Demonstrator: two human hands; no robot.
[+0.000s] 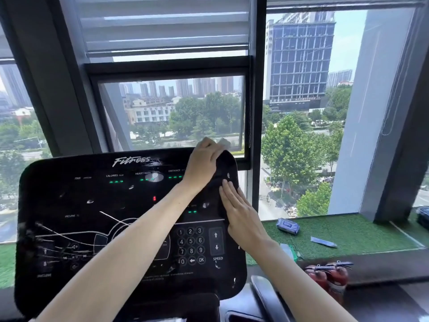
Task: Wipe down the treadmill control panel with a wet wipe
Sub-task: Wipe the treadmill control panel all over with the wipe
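Mid-wipe: my left hand [205,159] pinches the wet wipe [224,143] at the control panel [92,205] top-right corner; right hand [241,214] lies flat, empty. Next, sweep left.

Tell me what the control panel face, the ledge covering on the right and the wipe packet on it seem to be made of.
control panel: glossy black plastic or a membrane overlay, likely; it throws bright glints and carries flat printed keys.
ledge covering: artificial turf, by its even green, short-piled texture.
wipe packet: soft plastic film, apparently; its blue-grey skin is wrinkled and slightly shiny.
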